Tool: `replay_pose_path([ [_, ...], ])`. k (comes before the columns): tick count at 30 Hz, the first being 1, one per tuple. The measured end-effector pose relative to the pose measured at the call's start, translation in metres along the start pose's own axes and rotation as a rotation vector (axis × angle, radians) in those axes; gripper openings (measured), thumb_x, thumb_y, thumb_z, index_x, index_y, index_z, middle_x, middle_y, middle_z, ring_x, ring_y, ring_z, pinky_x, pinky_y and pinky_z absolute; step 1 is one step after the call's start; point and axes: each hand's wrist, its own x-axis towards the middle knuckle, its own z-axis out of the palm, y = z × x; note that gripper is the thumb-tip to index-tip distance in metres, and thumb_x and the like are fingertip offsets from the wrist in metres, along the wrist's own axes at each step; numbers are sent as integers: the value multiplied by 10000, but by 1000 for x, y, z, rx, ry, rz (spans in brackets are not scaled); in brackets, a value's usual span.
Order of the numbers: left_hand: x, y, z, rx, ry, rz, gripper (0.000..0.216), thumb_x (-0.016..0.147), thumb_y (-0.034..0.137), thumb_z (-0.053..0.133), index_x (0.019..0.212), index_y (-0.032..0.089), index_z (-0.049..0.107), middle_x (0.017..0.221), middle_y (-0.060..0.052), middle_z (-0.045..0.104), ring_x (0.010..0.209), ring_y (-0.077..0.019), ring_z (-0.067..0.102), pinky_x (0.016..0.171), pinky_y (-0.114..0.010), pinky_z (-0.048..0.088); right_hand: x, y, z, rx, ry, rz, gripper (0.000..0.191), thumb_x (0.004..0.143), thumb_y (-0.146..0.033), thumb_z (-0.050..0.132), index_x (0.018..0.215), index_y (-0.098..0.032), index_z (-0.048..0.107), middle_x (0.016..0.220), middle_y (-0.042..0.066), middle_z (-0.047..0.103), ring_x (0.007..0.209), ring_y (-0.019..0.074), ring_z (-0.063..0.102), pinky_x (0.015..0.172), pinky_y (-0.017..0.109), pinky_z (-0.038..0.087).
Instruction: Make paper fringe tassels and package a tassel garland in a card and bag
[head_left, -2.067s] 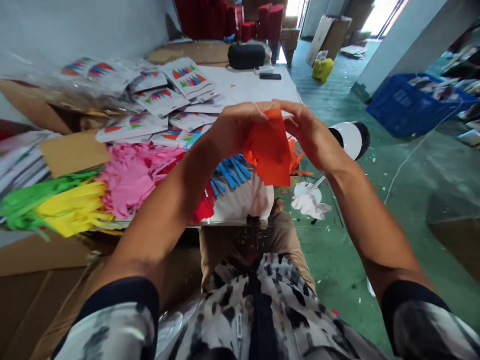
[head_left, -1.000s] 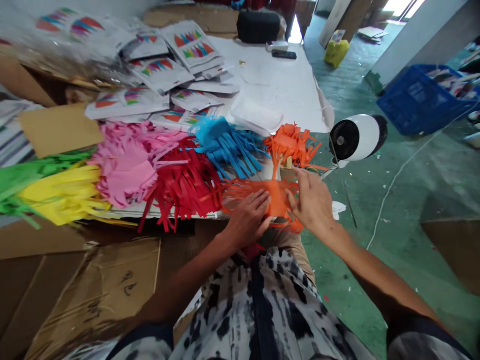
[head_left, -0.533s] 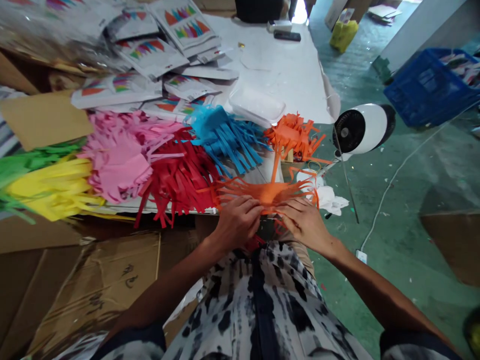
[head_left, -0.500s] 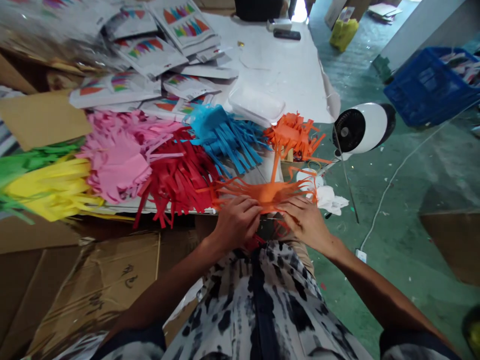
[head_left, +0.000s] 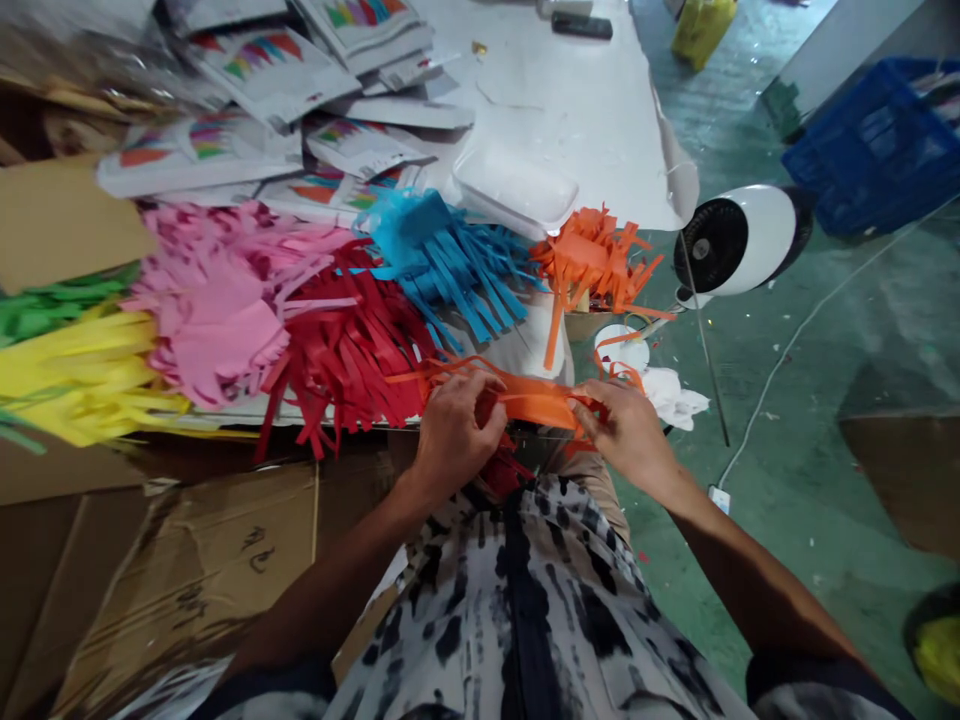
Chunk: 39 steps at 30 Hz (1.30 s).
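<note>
Stretched between my two hands is an orange paper tassel (head_left: pixel 538 401), its flat middle band showing and its fringe strips gathered toward both sides. My left hand (head_left: pixel 463 425) pinches its left end with thumb and fingers; my right hand (head_left: pixel 619 425) grips its right end. Just beyond, on the table, lie a red fringe bundle (head_left: pixel 356 345), a blue one (head_left: pixel 442 265) and an orange one (head_left: pixel 592 258). Pink (head_left: pixel 217 310) and yellow (head_left: pixel 82 375) bundles spread to the left. Some red strips hang below the held tassel, near my lap.
Printed packets (head_left: pixel 262 75) are heaped at the back left of the white table (head_left: pixel 570 110). A clear plastic tray (head_left: pixel 517 185) sits behind the blue bundle. Right of the table are a fan (head_left: pixel 739 240), a blue crate (head_left: pixel 870 140) and a floor cable. Cardboard (head_left: pixel 225 560) lies at lower left.
The tassel's loose fringe, spread upward before, is now drawn in, and its flat band shows between my hands. My fingers have shifted to pinch its ends. The view has tilted slightly downward.
</note>
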Motion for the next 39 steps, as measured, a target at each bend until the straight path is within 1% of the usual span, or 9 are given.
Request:
replay_pose_path([
  [4,2,2,1,39,-5,-10,80,933,263,617,910,228,685,891,-34,713,911,-234,669,862,-402,495,-6,-4,3,-169,54,-4,203,1036,-326,523,991,-217,688,944,92,779,908,299,666,801,424,438],
  [8,1,7,-2,52,-47,27,66,902,232,655,935,242,712,913,-25,728,930,-242,675,928,-443,464,-15,-8,5,-346,93,15,250,1062,-337,479,963,-220,677,945,95,775,962,325,630,806,446,380],
  [12,1,7,-6,23,-88,-13,90,914,249,648,971,248,717,908,-17,741,899,-235,686,908,-434,471,-16,-8,6,-311,83,54,231,1056,-347,483,981,-236,671,966,94,769,981,331,611,806,451,372],
  [16,3,4,-6,58,-58,-67,99,918,253,638,975,247,719,897,-19,739,902,-241,684,908,-429,474,-12,-11,9,-321,69,76,265,1056,-358,450,954,-234,661,947,109,736,975,344,575,823,462,369],
  [22,6,6,-2,102,-72,-70,166,897,217,647,1044,255,715,879,-17,740,915,-255,687,906,-440,466,-10,-15,19,-383,106,91,298,1064,-389,457,891,-235,646,920,108,700,960,327,542,815,448,348],
  [26,8,8,-5,208,-83,-58,200,886,206,650,1067,254,719,894,-24,741,955,-263,689,941,-449,461,-10,-15,25,-448,119,111,305,1057,-424,486,908,-220,658,922,95,691,962,310,523,827,431,331],
  [31,8,8,-14,66,-119,-105,184,911,248,644,1084,261,705,928,1,762,930,-227,705,912,-404,481,-11,-12,28,-451,123,100,351,1068,-458,465,912,-213,663,899,80,676,943,291,507,842,417,314],
  [35,5,10,-11,150,-102,-60,281,911,333,701,1185,271,689,912,-3,756,953,-254,700,927,-441,457,-10,-11,29,-452,139,99,352,1070,-458,462,917,-212,662,910,83,679,942,291,508,846,418,312],
  [39,2,10,-4,253,-58,-3,290,923,254,686,1212,277,679,932,-17,760,990,-269,687,920,-452,436,-8,-11,28,-429,130,106,351,1067,-468,468,914,-213,656,918,82,688,951,291,515,854,420,317],
])
